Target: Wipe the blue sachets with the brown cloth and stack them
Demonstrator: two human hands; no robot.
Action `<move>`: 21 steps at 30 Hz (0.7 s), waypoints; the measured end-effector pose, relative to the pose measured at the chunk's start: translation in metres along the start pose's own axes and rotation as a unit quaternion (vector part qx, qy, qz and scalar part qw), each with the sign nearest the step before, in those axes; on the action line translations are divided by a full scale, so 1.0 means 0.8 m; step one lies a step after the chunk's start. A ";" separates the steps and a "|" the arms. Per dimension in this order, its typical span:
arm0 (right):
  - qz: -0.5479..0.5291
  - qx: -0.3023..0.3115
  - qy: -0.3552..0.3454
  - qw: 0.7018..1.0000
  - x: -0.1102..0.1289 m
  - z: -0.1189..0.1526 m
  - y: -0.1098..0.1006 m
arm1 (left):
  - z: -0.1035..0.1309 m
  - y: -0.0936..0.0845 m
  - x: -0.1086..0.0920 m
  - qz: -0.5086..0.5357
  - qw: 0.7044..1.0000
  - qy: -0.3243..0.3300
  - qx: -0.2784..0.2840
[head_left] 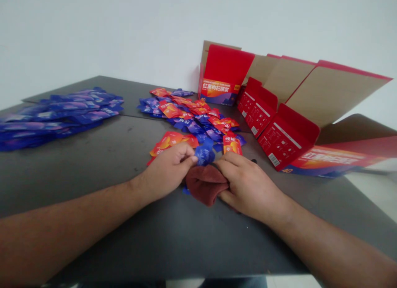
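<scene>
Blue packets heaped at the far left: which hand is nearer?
Left. The left hand is nearer, to the right of the blue packets; the right hand is farther right.

The left hand (166,170) and right hand (252,186) were bare, as were the forearms (77,222) toward eight and four o'clock. Dark cloth (234,283) covered the legs at six o'clock.

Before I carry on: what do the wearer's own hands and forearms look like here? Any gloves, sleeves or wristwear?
Both the left hand and the right hand are bare, with no gloves. The left forearm and right forearm show no sleeves, watch or bracelet. No rings show, though some fingers are partly hidden.
</scene>
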State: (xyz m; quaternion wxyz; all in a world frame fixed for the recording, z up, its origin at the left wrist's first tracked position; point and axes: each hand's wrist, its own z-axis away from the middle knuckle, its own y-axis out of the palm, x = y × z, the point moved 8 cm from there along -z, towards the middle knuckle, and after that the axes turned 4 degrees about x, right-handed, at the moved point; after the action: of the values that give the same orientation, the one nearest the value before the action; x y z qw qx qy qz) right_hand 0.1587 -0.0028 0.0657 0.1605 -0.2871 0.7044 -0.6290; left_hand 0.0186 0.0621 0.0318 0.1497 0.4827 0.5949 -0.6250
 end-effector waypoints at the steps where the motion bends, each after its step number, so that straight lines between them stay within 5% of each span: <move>1: 0.003 -0.009 0.011 1.000 -0.003 0.000 -0.002 | 0.000 0.001 0.001 0.003 1.000 -0.003 0.003; 7: -0.025 0.033 -0.043 0.998 0.009 0.000 0.008 | 0.001 -0.001 -0.002 -0.002 1.000 0.004 -0.006; 12: -0.005 -0.004 0.009 1.000 -0.005 -0.001 0.001 | 0.001 0.003 0.006 0.038 0.999 -0.029 0.010; 17: -0.025 0.032 -0.044 0.998 0.010 -0.001 0.009 | 0.001 -0.004 0.001 0.005 1.000 -0.010 -0.013; 21: -0.001 0.003 0.005 1.000 -0.002 -0.002 0.003 | 0.002 0.000 0.006 0.045 0.999 -0.030 0.000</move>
State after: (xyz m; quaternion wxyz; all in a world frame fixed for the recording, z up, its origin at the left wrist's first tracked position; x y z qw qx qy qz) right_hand 0.1584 -0.0007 0.0631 0.1571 -0.2844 0.7029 -0.6327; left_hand 0.0157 0.0626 0.0279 0.1951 0.4898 0.5678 -0.6321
